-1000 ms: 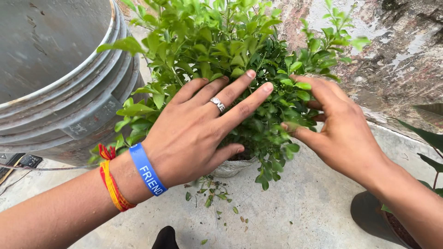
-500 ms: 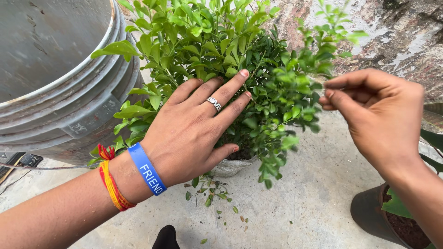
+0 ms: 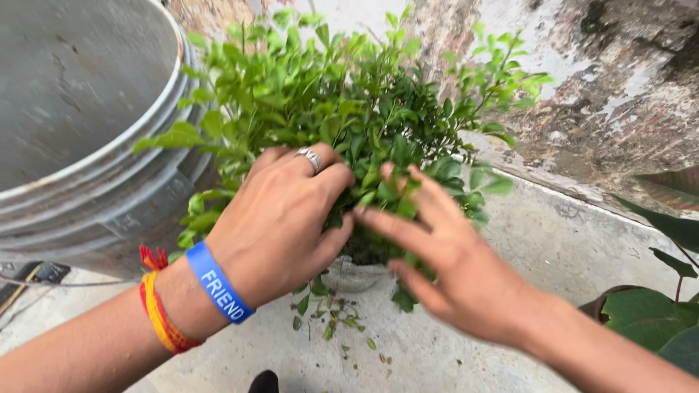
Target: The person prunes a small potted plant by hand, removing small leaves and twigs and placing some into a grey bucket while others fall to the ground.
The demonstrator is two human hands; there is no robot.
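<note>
Both your hands are buried in the leafy green plant (image 3: 364,124) that stands in a small pale pot (image 3: 354,275) on the concrete floor (image 3: 510,247), close to the stained wall (image 3: 619,94) at the floor's far edge. Your left hand (image 3: 280,218) lies over the near left side of the foliage, fingers curled into the leaves and thumb pressing in from below, so it is closed loosely around a bunch of stems. It wears a silver ring (image 3: 309,156), and the wrist carries a blue band (image 3: 218,284) beside red and yellow threads (image 3: 159,313). Your right hand (image 3: 451,262) comes in from the right, blurred, fingers spread and extended into the leaves just beside the left thumb; it is open, and you cannot tell whether the fingertips pinch anything. Loose small leaves (image 3: 331,320) lie scattered on the floor just in front of the pot. A large grey tub (image 3: 87,124) stands to the left, its rim touching the plant's outer leaves. A second potted plant (image 3: 655,313) with broad leaves sits at the right edge
</note>
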